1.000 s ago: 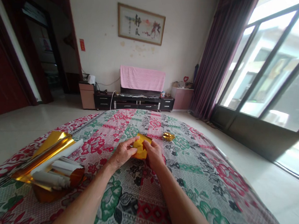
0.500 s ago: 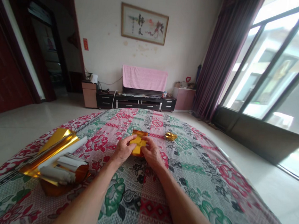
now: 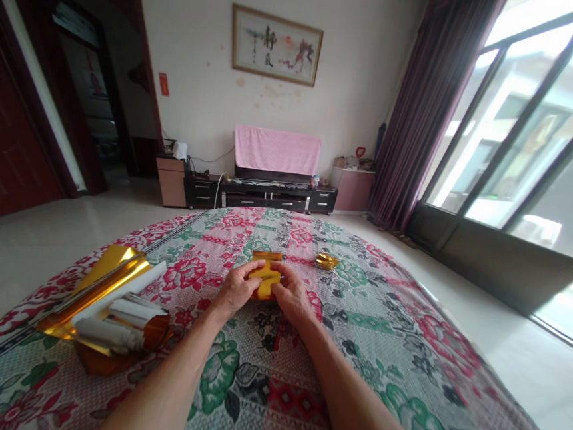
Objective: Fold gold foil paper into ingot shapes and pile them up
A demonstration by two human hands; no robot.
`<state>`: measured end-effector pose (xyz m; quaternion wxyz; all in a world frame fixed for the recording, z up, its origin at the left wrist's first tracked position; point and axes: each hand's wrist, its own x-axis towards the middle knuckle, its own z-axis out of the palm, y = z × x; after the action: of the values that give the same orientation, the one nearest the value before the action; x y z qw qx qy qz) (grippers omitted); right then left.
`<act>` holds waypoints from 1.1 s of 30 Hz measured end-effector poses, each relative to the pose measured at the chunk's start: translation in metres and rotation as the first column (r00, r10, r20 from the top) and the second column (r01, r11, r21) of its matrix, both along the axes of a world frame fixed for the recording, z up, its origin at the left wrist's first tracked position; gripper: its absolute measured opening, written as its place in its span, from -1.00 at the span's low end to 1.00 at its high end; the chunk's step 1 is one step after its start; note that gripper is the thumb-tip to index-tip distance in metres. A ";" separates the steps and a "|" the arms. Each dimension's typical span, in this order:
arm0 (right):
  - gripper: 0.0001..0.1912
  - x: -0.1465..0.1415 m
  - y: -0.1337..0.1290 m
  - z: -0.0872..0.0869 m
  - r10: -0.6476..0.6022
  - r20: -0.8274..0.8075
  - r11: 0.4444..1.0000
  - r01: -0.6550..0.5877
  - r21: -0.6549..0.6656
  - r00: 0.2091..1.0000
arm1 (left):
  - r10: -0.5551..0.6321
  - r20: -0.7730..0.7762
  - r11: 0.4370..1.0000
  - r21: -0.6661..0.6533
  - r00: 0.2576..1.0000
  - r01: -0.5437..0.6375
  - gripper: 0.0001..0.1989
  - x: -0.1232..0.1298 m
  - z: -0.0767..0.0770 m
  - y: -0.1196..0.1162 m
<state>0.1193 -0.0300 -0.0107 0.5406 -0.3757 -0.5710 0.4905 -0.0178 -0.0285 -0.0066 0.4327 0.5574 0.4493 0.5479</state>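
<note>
A small piece of gold foil paper (image 3: 264, 273) is held between my two hands over the middle of the cloth. My left hand (image 3: 236, 288) pinches its left side, thumb on the near face and fingers behind. On the right side, my right hand (image 3: 292, 292) grips it the same way. Creases run across the sheet, and its far edge stands up as a darker band. A folded gold foil piece (image 3: 327, 261) lies a little beyond and to the right of my right hand.
At the left sits a pile of gold foil sheets (image 3: 120, 267) with white backs, some rolled, partly over a brown container (image 3: 103, 363). A floral cloth (image 3: 372, 383) covers the surface. Beyond it stand a low black cabinet (image 3: 268, 197) and a pink-draped screen (image 3: 277, 149).
The foil between my hands has bent a little more, with its crease now clearer. Both hands stay in nearly the same place.
</note>
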 end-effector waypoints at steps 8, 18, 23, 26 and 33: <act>-0.50 0.001 0.003 -0.002 -0.033 -0.017 0.999 0.033 -0.033 0.999 | 0.041 -0.032 0.999 0.001 0.999 -0.041 -0.50 -0.003 -0.007 0.006; -0.61 0.003 0.007 -0.007 0.026 -0.036 0.999 -0.027 -0.028 0.999 | 0.039 0.004 0.999 -0.019 0.999 -0.039 -0.55 -0.005 -0.007 0.008; -0.58 0.005 0.006 -0.008 0.065 0.023 0.998 -0.065 0.020 0.998 | 0.059 0.029 0.998 -0.015 0.998 -0.059 -0.54 -0.006 -0.011 0.013; -0.64 0.005 0.006 -0.007 0.018 0.083 0.999 -0.022 0.045 0.996 | 0.054 0.046 0.998 -0.018 0.997 -0.053 -0.54 -0.005 -0.006 0.009; -0.63 0.006 0.003 0.001 -0.043 -0.108 0.998 0.038 -0.042 0.993 | -0.039 -0.023 0.997 -0.069 0.999 0.037 -0.58 -0.003 0.009 -0.005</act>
<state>0.1248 -0.0274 -0.0094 0.5730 -0.3706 -0.5232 0.5104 -0.0210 -0.0339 0.0026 0.4566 0.5571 0.4624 0.5171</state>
